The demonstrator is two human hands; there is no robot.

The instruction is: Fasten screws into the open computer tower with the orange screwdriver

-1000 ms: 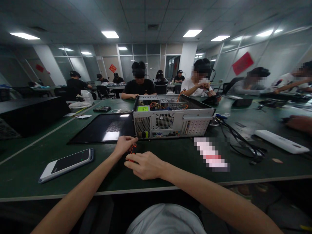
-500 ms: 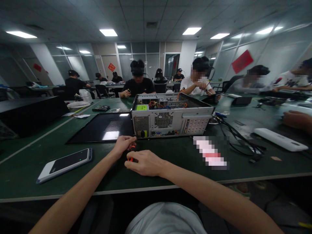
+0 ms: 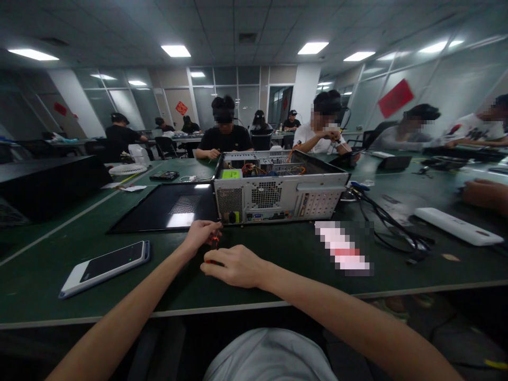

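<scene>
Both of my bare forearms reach forward from the bottom of the frame and converge at center. My left hand sits farther out, its arm running up from the lower left, wrist straight, fingers curled inward in a closed grip with the thumb toward the right. My right hand lies nearer to me, its arm entering from the lower right and crossing toward the middle, palm down, knuckles up, fingers bent and pinched at their tips. The two hands sit just beside each other, fingertips almost meeting, both low and level.
</scene>
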